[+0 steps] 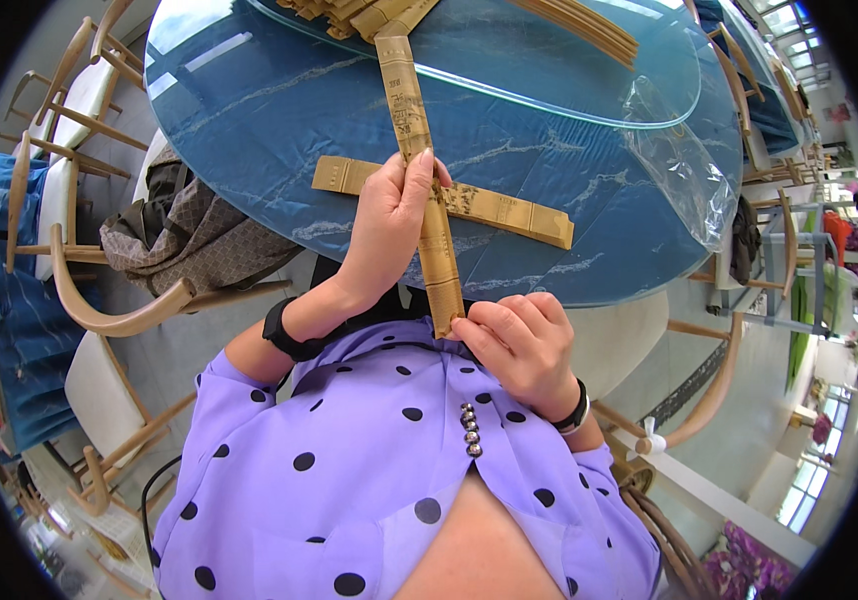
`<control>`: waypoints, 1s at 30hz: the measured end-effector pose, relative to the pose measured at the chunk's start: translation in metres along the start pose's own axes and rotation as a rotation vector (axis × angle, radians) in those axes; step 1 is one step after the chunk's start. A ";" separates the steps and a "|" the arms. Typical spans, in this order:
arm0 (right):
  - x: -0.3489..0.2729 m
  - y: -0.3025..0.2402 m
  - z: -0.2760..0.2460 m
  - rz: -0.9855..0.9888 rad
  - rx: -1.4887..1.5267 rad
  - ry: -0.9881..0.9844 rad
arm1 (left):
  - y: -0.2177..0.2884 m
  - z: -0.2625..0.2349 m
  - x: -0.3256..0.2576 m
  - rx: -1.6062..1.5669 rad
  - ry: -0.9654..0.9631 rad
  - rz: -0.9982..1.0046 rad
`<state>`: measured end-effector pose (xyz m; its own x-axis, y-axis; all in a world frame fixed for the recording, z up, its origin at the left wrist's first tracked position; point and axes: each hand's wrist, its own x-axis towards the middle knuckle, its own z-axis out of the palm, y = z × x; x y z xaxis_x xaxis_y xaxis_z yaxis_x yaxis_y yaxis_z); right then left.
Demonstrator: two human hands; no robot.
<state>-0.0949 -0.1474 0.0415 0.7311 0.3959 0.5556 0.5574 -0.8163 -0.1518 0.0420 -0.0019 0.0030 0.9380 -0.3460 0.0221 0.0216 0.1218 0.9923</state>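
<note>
A long, narrow strip of golden-brown printed card (439, 250) runs from the table's middle toward my body. My left hand (389, 220) is closed around its middle, thumb on top. My right hand (521, 345) pinches its near end, close to my shirt. The strip's far end meets a pile of similar brown card pieces (344, 15); whether it touches them I cannot tell. Crosswise beneath the held strip lies another brown card strip (514, 213) on the blue tabletop, partly hidden by my left hand.
The round table (249, 150) has a blue marbled top and carries a clear glass disc (519, 75). More brown strips (589, 35) lie stacked at the far right. A crinkled clear plastic bag (684, 180) rests at the right edge. Wooden chairs stand around; one holds a brown patterned cloth (194, 235).
</note>
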 end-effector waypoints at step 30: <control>0.017 0.016 -0.004 0.126 0.249 0.122 | 0.010 0.000 0.005 -0.208 0.014 -0.025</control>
<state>-0.0753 -0.1550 0.0514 0.7564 0.2329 0.6113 0.5558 -0.7216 -0.4128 0.0472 -0.0025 0.0127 0.9409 -0.3385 -0.0049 0.1140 0.3031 0.9461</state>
